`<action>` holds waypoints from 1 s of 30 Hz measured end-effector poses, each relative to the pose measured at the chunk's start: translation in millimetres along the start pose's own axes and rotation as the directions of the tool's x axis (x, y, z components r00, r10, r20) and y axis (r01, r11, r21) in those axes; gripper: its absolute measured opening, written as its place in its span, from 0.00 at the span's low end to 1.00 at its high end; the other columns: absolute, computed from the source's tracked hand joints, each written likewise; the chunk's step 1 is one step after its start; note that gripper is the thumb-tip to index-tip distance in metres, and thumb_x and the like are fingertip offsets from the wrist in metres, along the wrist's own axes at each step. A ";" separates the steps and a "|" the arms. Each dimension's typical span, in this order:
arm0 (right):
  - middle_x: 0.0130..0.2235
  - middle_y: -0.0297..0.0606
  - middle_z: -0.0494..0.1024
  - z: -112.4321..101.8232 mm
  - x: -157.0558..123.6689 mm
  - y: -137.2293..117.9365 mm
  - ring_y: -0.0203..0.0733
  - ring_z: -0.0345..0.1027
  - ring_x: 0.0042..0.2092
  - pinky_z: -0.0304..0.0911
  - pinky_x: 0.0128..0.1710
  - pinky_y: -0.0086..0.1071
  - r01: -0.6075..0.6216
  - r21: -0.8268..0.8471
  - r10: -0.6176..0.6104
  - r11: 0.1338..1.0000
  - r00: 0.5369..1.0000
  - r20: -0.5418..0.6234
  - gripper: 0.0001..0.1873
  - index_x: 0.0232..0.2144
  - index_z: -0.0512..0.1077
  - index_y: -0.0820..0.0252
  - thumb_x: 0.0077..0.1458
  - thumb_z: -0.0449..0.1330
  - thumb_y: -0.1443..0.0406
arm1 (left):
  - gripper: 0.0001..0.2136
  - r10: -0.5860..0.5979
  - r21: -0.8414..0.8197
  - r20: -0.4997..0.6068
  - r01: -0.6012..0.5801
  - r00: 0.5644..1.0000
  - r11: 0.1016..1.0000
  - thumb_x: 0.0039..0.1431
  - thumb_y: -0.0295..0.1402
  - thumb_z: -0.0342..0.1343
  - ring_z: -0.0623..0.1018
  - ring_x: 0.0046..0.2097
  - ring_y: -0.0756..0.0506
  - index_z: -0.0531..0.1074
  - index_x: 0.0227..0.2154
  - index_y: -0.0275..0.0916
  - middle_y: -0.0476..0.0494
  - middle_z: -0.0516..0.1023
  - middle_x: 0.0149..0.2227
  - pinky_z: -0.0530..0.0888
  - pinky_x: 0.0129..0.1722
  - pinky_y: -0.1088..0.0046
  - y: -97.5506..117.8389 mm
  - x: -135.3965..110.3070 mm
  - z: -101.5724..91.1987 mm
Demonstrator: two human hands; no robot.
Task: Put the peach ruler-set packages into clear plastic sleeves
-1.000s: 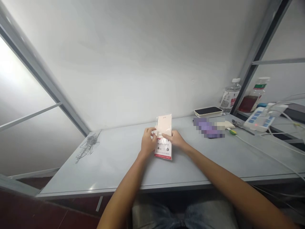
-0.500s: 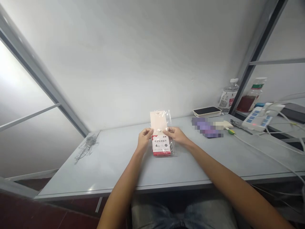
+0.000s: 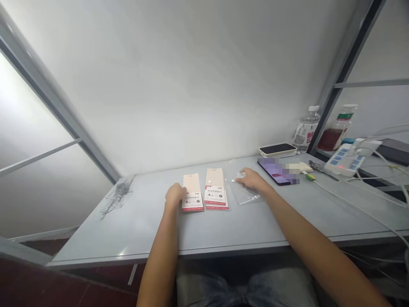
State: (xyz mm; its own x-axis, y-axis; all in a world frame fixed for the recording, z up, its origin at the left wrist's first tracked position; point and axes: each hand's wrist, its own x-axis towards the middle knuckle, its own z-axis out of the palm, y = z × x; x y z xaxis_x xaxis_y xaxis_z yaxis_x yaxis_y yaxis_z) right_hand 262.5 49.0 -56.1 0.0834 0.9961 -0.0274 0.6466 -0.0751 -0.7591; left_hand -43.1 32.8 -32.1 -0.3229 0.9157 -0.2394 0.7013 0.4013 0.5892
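My left hand (image 3: 174,194) is closed on the left edge of a ruler-set packet (image 3: 192,202), cream above and white and red below, with printed text. Just right of it lie further ruler-set packets (image 3: 215,194), overlapping, with a red band showing at the lower edge of each. My right hand (image 3: 252,179) pinches a clear plastic bag (image 3: 247,197) that rests flat on the table to the right of the packets. A small white spot shows at my right fingertips.
On the grey table (image 3: 143,230), a purple-screened phone (image 3: 276,172) and a cream-edged phone (image 3: 277,149) are at right. Beyond them stand a water bottle (image 3: 306,132), a jar of dark red liquid (image 3: 335,132) and a white power strip (image 3: 345,158) with cables. Dark scribbles (image 3: 117,196) mark the left side.
My hands have moved apart from one bagged packet held between them. The left now has a packet at left, the right the clear bag at right, and overlapping packets lie between.
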 end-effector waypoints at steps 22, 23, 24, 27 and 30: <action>0.36 0.41 0.73 23.9 -24.8 -39.2 0.42 0.64 0.40 0.55 0.40 0.32 0.385 -0.298 -0.438 0.873 0.889 -0.134 0.12 0.33 0.71 0.60 0.53 0.50 0.62 | 0.12 0.587 0.489 0.025 -0.523 0.809 0.698 0.57 0.34 0.40 0.74 0.35 0.41 0.67 0.34 0.35 0.36 0.73 0.34 0.65 0.31 0.68 43.1 -50.5 67.4; 0.35 0.39 0.74 25.1 -28.0 -41.8 0.41 0.64 0.39 0.56 0.39 0.31 0.418 -0.277 -0.464 0.865 0.876 -0.130 0.12 0.31 0.71 0.60 0.53 0.49 0.62 | 0.12 0.589 0.496 0.032 -0.525 0.807 0.692 0.57 0.32 0.39 0.74 0.35 0.41 0.67 0.34 0.35 0.36 0.73 0.34 0.65 0.31 0.68 42.2 -49.2 67.0; 0.33 0.38 0.74 26.1 -31.1 -44.1 0.40 0.65 0.37 0.56 0.37 0.30 0.447 -0.256 -0.487 0.857 0.864 -0.124 0.12 0.30 0.71 0.59 0.54 0.49 0.62 | 0.11 0.590 0.503 0.038 -0.525 0.807 0.686 0.57 0.31 0.40 0.74 0.35 0.42 0.67 0.34 0.35 0.36 0.73 0.34 0.65 0.31 0.69 41.7 -48.2 66.7; 0.29 0.36 0.74 28.0 -38.4 -48.9 0.38 0.65 0.33 0.56 0.34 0.30 0.512 -0.201 -0.538 0.835 0.835 -0.111 0.13 0.25 0.71 0.59 0.54 0.48 0.63 | 0.10 0.584 0.518 0.045 -0.519 0.811 0.680 0.55 0.28 0.42 0.74 0.34 0.43 0.67 0.34 0.35 0.37 0.73 0.33 0.66 0.30 0.70 41.9 -46.3 67.8; 0.27 0.35 0.73 30.2 -41.4 -50.4 0.37 0.64 0.31 0.56 0.33 0.29 0.541 -0.154 -0.558 0.827 0.823 -0.104 0.13 0.23 0.70 0.58 0.54 0.49 0.62 | 0.08 0.591 0.520 0.034 -0.520 0.806 0.678 0.54 0.27 0.42 0.74 0.33 0.44 0.66 0.33 0.34 0.38 0.73 0.32 0.66 0.30 0.71 43.3 -46.0 68.6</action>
State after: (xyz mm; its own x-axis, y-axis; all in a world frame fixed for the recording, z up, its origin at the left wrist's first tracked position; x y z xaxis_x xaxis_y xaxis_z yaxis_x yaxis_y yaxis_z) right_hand 203.6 12.9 -36.3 -0.2127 0.8574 0.4687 0.6964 0.4694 -0.5428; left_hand 45.6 9.6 -48.5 0.1763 0.9758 0.1294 0.9736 -0.1922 0.1229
